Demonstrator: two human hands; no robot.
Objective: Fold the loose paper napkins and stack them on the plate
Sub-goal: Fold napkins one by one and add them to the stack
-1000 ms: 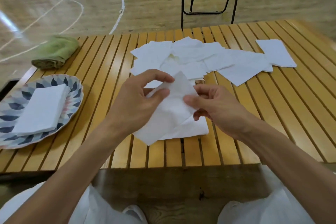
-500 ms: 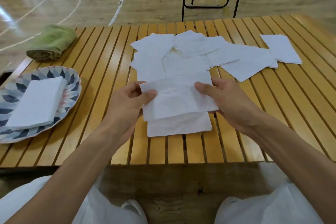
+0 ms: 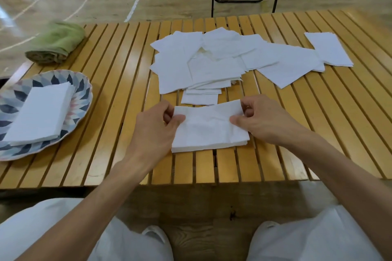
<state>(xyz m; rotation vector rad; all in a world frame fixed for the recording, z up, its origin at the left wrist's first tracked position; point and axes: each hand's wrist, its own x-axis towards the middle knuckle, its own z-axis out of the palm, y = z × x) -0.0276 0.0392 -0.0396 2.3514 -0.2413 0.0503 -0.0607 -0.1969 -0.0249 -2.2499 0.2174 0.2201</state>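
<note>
Far left: green rolled cloth (image 3: 55,43) at the tabletop (image 3: 118,99) corner, then the plate (image 3: 81,82) w/ a stack of folded napkins (image 3: 41,113) already on it. Centre: left hand (image 3: 156,133) pinches the left edge of the napkin in work (image 3: 209,129), thumb on top; right hand (image 3: 264,122) pinches the right edge the same way, so both grips are closed on paper. Napkin lies near the front edge, folded, long axis left-right. Plate sits well off to its left, so the left hand is nearer; likely 1 more fold, then carry left. Behind and right: loose napkin pile (image 3: 222,59), plenty left.
</note>
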